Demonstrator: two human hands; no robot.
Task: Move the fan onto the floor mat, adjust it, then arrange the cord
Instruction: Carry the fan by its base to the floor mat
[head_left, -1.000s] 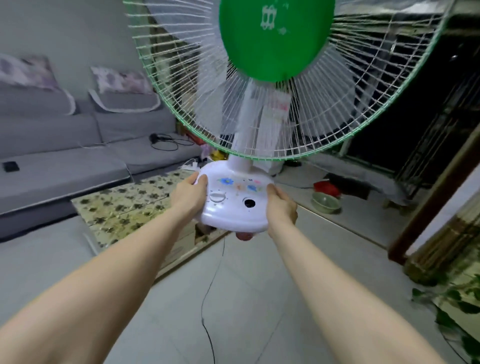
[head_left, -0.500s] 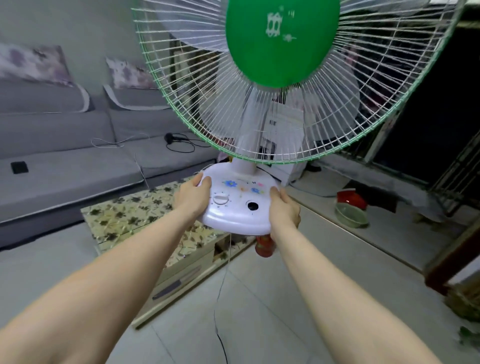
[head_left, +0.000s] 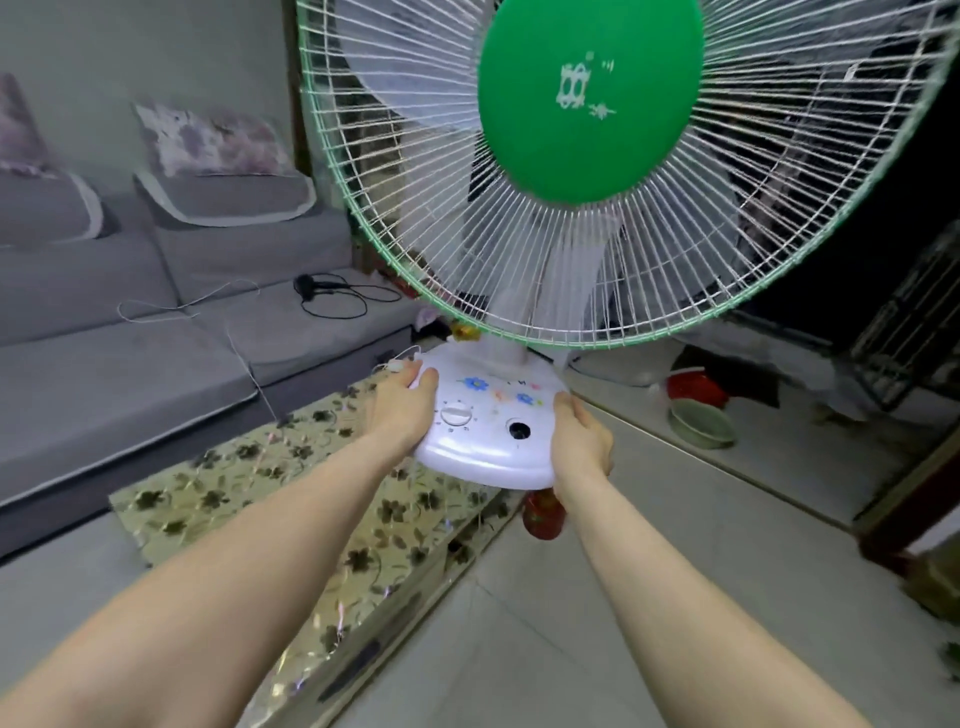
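The desk fan (head_left: 545, 291) occupies the center and upper right of the frame, held in the air by its white base (head_left: 483, 441). The left hand (head_left: 402, 410) is clamped on the left edge of the base, thumb on top. The right hand (head_left: 579, 441) is clamped on the right edge, beside the round dark socket (head_left: 519, 429). A white rotary knob (head_left: 456, 415) sits between the hands. The green hub (head_left: 589, 98) and wire guard (head_left: 675, 270) face the camera. A floral-patterned low table (head_left: 270, 499) lies below the base at lower left. A grey sofa (head_left: 130, 338) fills the left. A red container (head_left: 543, 514) shows just under the base; green and red bowls (head_left: 698, 421) sit on the floor (head_left: 649, 545) at right. The fan's cord is not identifiable
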